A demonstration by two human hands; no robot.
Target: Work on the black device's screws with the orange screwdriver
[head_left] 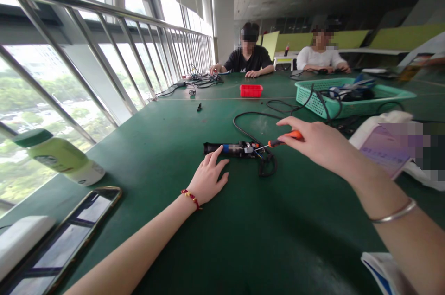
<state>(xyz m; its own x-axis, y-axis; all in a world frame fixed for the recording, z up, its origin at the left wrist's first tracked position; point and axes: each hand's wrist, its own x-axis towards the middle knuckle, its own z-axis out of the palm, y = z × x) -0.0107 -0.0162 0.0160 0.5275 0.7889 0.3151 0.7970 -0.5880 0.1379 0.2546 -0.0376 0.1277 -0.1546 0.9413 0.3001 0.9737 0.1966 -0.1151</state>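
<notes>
On the green table lies a black cylindrical device point(232, 149) with a blue band and an opened right end where wires and small parts show. My left hand point(207, 176) rests beside it, fingers spread, with fingertips touching the barrel near the blue band. Held in my right hand point(314, 142) is a screwdriver point(274, 143) with an orange and black handle. Its thin shaft points left, and the tip is at the device's exposed end; whether it sits in a screw I cannot tell. A black cable point(239, 118) curves from the device toward the back.
A red box point(251, 91) and a green basket point(354, 105) of cabled parts stand farther back. On the left are a bottle point(60, 156), a phone point(74, 239) and a white object point(26, 244). A white bag point(378, 142) lies right. Two people point(249, 56) sit across.
</notes>
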